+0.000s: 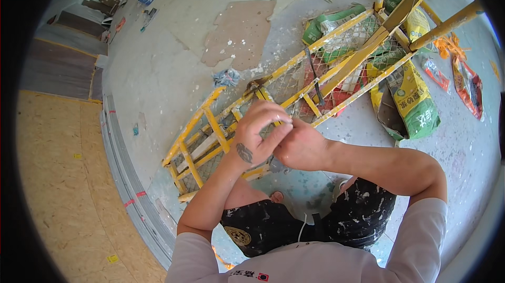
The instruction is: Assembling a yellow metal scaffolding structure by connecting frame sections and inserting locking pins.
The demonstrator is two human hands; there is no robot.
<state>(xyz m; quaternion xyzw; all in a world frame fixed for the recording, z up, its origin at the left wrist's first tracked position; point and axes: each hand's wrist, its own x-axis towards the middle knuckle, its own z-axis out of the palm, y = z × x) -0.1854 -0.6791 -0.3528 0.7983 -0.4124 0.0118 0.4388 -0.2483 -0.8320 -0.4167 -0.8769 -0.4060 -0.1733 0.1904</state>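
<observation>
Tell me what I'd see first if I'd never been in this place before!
Probably the long yellow frame, slanting from the middle to the upper right, with an open green-and-yellow bag on its right. Next, the left hand and right hand, close together in the middle. Then the black shorts with white spots, near the bottom.

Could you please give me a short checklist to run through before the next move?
1. Hands within view: ok; the left hand and right hand meet in front of the body.
2. Hands covered: not ok; both are bare.
3. Something held between them: cannot tell; curled fingers hide it.
4. Floor beside the yellow metal frame tidy: not ok; a yellow-and-green bag lies there.
5. Frame steady: cannot tell from this view.
</observation>
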